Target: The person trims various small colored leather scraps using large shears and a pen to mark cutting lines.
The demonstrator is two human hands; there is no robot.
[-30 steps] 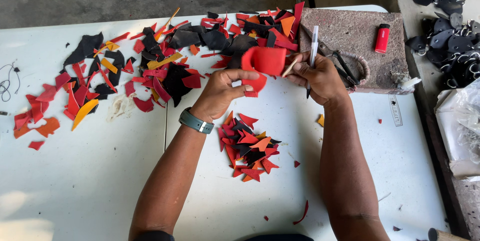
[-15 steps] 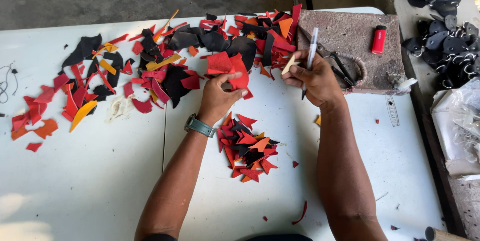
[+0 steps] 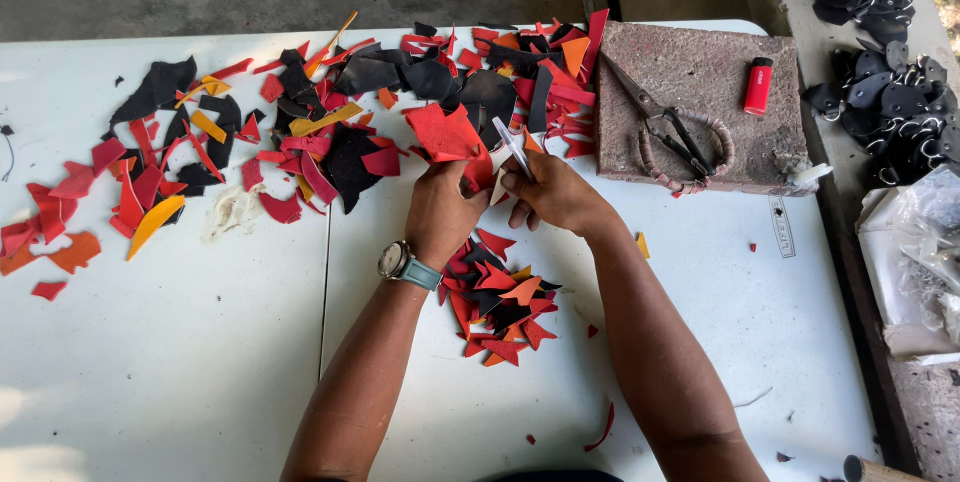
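Red scrap (image 3: 445, 132) sits above my left hand (image 3: 440, 210), pinched at its lower edge between my thumb and curled fingers (image 3: 452, 182), raised a little over the desk (image 3: 200, 362) at its middle. My left forearm comes up from the bottom edge and leans slightly right, wrist straight, back of the hand toward me, with a watch (image 3: 398, 262) on a teal strap at the wrist. My right hand (image 3: 555, 192) is just beside the left, almost touching it, its fingers closed around a white pen-like tool (image 3: 512, 147) whose tip points up and left toward the scrap's right edge. My right forearm runs up from the lower right and angles left, so both arms meet in a narrow wedge. Under my wrists lies a small pile (image 3: 495, 307) of red and orange offcuts. Across the far side of the desk spreads a wide litter (image 3: 330, 132) of red, black and orange pieces. To the right of my hands a rough stone slab (image 3: 700, 72) rests on the desk, bearing scissors (image 3: 665, 127), a woven ring (image 3: 655, 167) and a red lighter (image 3: 758, 85). Beyond the desk's right edge a heap of black straps (image 3: 885, 92) lies on a ledge.
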